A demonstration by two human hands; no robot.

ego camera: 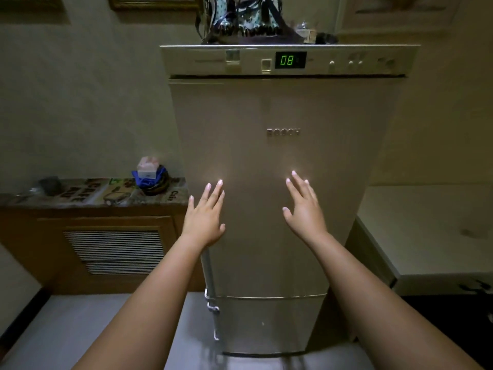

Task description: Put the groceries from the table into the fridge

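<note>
Closed fridge (266,161) straight ahead, left hand (204,216) and right hand (304,209) raised before its door, fingers spread straight, holding nothing, display (290,60) reading 08

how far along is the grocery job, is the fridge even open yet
Nothing looks done: the fridge door is closed. Both the left hand and right hand are open and empty before it. No groceries are in view, so opening and loading remain.

- The fridge (282,161) stood straight ahead, with bags (240,20) on top.
- A cabinet surface (88,193) lay to its left, carrying a box (148,166).
- Both hands were before the fridge door.
</note>
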